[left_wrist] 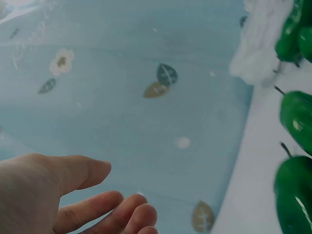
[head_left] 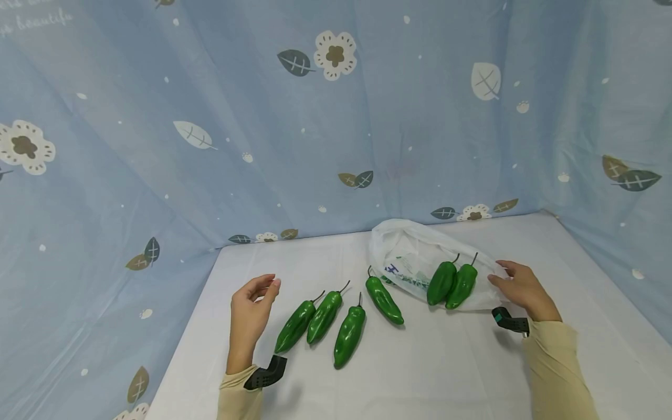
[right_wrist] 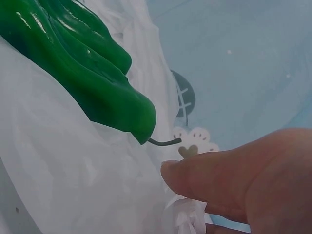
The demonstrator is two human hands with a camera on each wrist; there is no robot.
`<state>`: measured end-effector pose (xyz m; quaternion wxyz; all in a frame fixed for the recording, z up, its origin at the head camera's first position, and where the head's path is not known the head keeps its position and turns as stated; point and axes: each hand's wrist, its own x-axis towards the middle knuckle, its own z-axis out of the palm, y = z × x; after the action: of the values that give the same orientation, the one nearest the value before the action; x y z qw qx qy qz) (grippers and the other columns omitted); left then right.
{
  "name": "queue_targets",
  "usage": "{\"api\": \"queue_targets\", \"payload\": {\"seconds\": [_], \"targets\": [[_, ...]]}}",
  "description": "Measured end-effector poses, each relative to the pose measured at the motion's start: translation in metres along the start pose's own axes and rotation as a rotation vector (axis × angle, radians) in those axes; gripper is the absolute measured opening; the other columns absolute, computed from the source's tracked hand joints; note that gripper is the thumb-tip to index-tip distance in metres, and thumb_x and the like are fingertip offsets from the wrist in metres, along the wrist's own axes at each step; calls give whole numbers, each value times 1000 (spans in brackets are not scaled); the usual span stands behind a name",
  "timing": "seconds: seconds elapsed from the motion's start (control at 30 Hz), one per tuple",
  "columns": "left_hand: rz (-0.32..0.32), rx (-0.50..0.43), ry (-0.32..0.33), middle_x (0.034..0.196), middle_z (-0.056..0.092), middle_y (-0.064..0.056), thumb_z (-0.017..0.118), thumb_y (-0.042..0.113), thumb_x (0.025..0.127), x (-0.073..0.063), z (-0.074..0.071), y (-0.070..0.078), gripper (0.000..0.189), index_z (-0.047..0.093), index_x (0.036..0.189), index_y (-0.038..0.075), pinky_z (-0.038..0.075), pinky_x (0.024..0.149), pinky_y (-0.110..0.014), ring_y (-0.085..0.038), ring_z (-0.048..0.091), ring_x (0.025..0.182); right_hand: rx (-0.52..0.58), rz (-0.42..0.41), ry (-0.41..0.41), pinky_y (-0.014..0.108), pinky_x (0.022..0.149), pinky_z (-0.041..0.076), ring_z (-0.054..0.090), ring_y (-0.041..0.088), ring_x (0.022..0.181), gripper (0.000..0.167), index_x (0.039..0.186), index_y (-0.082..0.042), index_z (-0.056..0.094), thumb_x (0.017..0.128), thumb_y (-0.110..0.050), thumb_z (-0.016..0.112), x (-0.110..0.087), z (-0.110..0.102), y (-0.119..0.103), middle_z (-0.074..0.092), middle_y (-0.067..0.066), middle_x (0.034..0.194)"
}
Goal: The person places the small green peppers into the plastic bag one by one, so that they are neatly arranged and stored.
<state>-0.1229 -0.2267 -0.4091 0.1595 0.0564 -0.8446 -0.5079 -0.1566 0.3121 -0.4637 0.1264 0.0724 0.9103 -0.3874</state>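
My right hand (head_left: 525,290) pinches the right end of a white plastic bag (head_left: 415,254); in the right wrist view the bag bunches up beside the thumb (right_wrist: 195,178). Two green peppers, one on the left (head_left: 441,283) and one on the right (head_left: 462,287), lie side by side on the bag, stems pointing away. My left hand (head_left: 251,312) is raised at the left with fingers loosely bent and nothing in them. Closest to it is a green pepper (head_left: 295,328), with a second pepper (head_left: 324,318) right beside that one.
Farther right on the white tablecloth (head_left: 420,367) lie another pepper (head_left: 349,338) and a slimmer one (head_left: 385,301), near the bag's left side. A blue curtain (head_left: 262,116) with leaf and flower prints hangs behind and beside the table.
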Motion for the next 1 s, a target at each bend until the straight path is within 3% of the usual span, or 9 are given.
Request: {"api": "queue_targets", "payload": {"seconds": [0.3,0.77,1.0], "targets": [[-65,29,2,107,76,-17,73,28,99,-2,0,-18,29,76,119,7,53,70,-15,2,68,80,0,18,5,74,111,34,26,67,140,72,157,15,20,107,-29,49,2,1,0,20,51,154],[-113,166,-77,112,77,-16,70,31,100,-5,1,-40,36,73,123,4,51,72,-19,-20,75,92,3,18,10,74,111,34,27,67,140,72,156,16,21,106,-28,49,-2,0,-2,20,51,153],[-133,215,-100,112,77,-15,72,29,99,-8,3,-50,36,74,123,3,51,78,-24,-24,76,97,8,19,7,75,111,34,26,67,140,72,156,16,21,107,-28,49,-1,0,-2,20,51,153]]}}
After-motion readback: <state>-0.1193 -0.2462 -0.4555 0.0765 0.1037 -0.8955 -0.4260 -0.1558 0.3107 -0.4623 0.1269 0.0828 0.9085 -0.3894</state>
